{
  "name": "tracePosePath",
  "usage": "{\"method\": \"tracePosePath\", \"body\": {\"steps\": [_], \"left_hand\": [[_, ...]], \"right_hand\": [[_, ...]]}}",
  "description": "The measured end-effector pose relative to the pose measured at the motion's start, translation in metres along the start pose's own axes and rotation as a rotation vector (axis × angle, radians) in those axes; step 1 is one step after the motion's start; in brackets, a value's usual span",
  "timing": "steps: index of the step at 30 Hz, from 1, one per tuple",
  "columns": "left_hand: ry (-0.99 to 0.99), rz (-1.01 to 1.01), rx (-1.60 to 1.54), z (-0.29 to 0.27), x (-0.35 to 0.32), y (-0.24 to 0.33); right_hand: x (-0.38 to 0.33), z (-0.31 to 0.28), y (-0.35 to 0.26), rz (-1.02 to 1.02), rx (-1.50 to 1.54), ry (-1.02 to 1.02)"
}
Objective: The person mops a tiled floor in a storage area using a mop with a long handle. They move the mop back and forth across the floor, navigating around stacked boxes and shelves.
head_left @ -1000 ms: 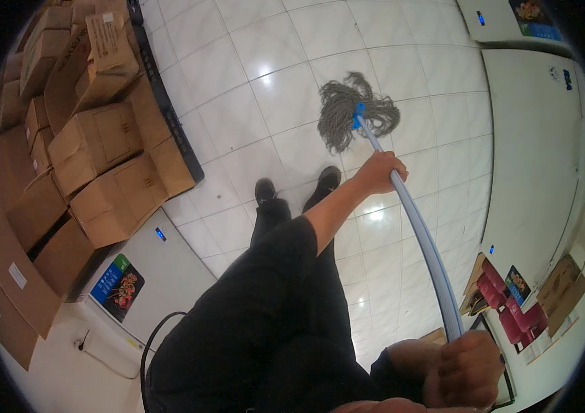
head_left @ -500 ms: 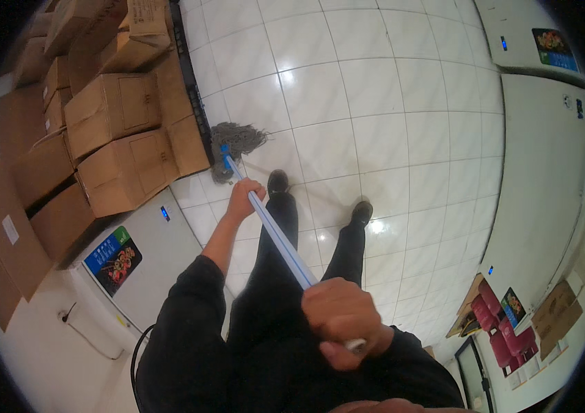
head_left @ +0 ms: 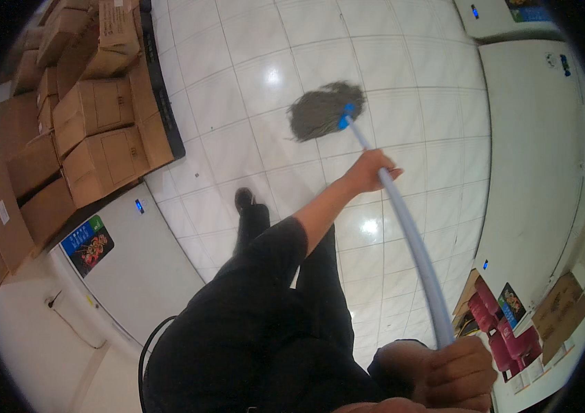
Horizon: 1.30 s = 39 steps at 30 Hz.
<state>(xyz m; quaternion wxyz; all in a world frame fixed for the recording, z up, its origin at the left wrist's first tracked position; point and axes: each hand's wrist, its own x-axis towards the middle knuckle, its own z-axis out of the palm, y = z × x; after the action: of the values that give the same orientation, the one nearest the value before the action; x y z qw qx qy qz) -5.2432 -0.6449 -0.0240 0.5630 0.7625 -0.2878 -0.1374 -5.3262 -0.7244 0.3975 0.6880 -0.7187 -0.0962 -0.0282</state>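
Observation:
A string mop with a long pale blue handle slants across the view. Its grey mop head lies spread on the white tiled floor, joined to the handle by a blue clamp. Closed round the lower part of the handle is my left hand, the arm reaching forward and to the right. My right hand grips the handle near its top end, low at the right. The very end of the handle is hidden in that fist.
Stacked brown cardboard boxes rest on a black pallet at the left. Below them stands a white chest freezer. Another long white freezer runs along the right, near red chairs. My shoe is on the floor.
The mop head has swept right across the floor, away from the pallet, and its strands have fanned out. Both my hands have moved right with the handle.

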Motion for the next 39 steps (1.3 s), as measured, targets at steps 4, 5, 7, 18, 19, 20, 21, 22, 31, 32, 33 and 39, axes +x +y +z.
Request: {"method": "tracePosePath", "body": {"steps": [4,5,7,18,19,20,21,22,31,32,33,39], "left_hand": [[-0.077,-0.017,0.001,0.018,0.011,0.018],[-0.096,-0.051,0.001,0.01,0.003,0.018],[-0.097,-0.126,0.03,-0.013,-0.029,0.015],[0.283,-0.498,0.267,-0.254,-0.429,-0.144],[0.363,-0.495,0.397,-0.304,-0.515,-0.173],[0.459,-0.52,0.587,-0.337,-0.576,-0.185],[0.171,-0.849,0.702,-0.362,-0.605,-0.187],[-0.062,-0.878,0.775,-0.359,-0.596,-0.186],[0.239,-0.484,0.196,-0.24,-0.315,-0.126],[0.207,-0.335,0.196,-0.206,-0.253,-0.092],[0.103,-0.324,0.231,-0.17,-0.2,-0.059],[-0.111,-0.083,-0.124,-0.007,-0.024,-0.001]], "right_hand": [[-0.031,0.029,0.014,-0.242,-0.113,0.68],[-0.02,0.014,-0.001,0.266,-0.376,0.213],[-0.005,-0.006,-0.037,0.869,-0.608,-0.363],[-0.068,0.232,0.166,0.343,-0.178,-0.132],[-0.075,0.279,0.205,0.264,0.06,-0.131],[-0.093,0.327,0.233,0.337,0.267,-0.098],[-0.11,0.362,0.256,0.336,0.554,-0.097],[-0.127,0.38,0.265,0.288,0.59,-0.116],[-0.045,0.164,0.16,0.133,0.215,0.212],[-0.05,0.122,0.136,0.024,0.155,0.319],[-0.053,0.088,0.11,-0.084,0.094,0.404],[0.011,0.061,0.028,-0.312,0.064,0.009]]}}
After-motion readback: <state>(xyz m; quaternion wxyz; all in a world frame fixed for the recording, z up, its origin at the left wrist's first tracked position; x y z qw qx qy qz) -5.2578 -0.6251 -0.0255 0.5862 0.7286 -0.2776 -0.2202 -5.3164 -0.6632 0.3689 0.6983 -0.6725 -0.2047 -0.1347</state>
